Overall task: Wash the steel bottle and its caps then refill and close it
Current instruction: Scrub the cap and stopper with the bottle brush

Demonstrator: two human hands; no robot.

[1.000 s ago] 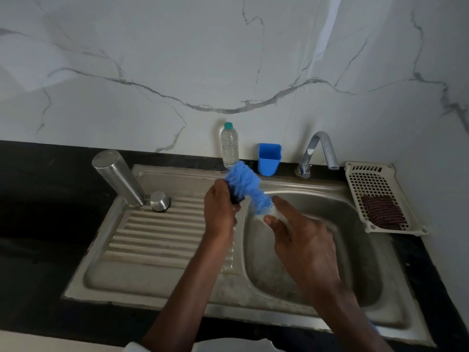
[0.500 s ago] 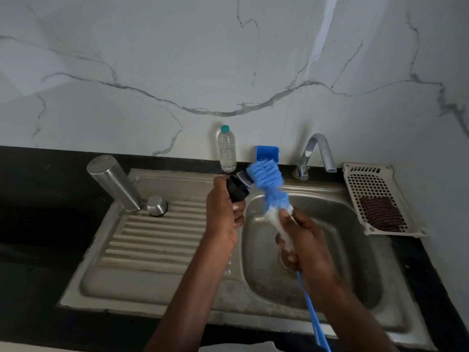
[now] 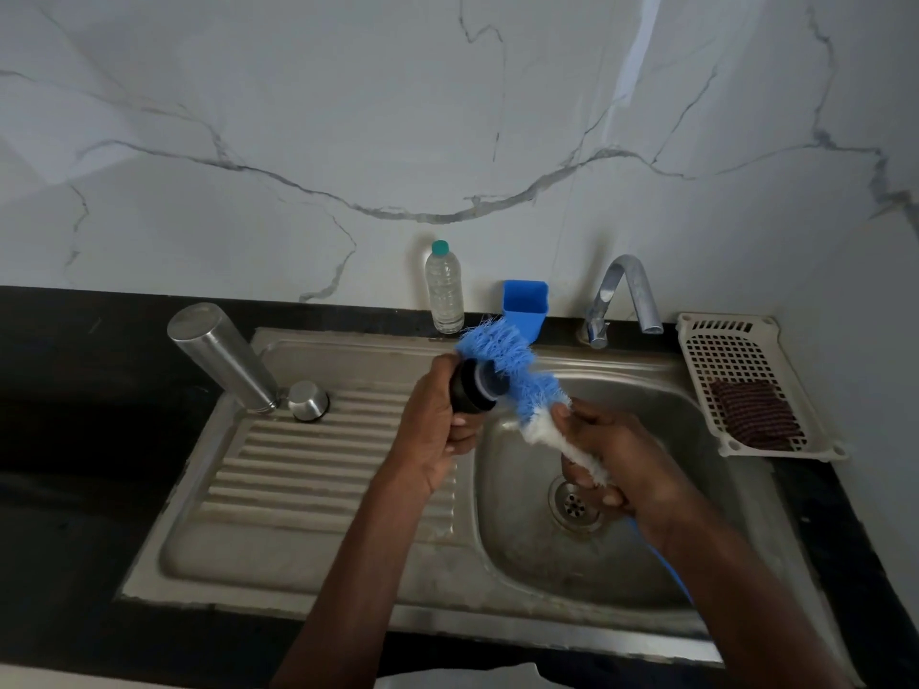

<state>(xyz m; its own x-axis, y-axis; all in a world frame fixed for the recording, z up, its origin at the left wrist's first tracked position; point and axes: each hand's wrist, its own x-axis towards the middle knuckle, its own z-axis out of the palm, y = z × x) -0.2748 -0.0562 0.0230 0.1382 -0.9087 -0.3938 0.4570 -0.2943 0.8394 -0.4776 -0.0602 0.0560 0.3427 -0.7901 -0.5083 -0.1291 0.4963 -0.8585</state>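
Note:
My left hand (image 3: 432, 430) grips a black inner cap (image 3: 472, 387) above the sink's divider. My right hand (image 3: 611, 455) holds a bottle brush (image 3: 517, 385) by its white bristle base; the blue bristles press against the cap's open end. The steel bottle (image 3: 221, 355) stands upside down and tilted at the drainboard's far left corner. A small steel outer cap (image 3: 308, 401) sits beside its mouth.
The steel sink (image 3: 318, 494) has a ribbed drainboard on the left and a basin with a drain (image 3: 574, 504) on the right. Behind stand a plastic water bottle (image 3: 444, 288), a blue cup (image 3: 525, 308) and a tap (image 3: 621, 295). A white basket (image 3: 746, 350) holds a scrub pad.
The brush head has shifted along the cap, its bristles first covering it, then sliding to the right, now pushed back against its open end. Both hands stay over the sink's middle.

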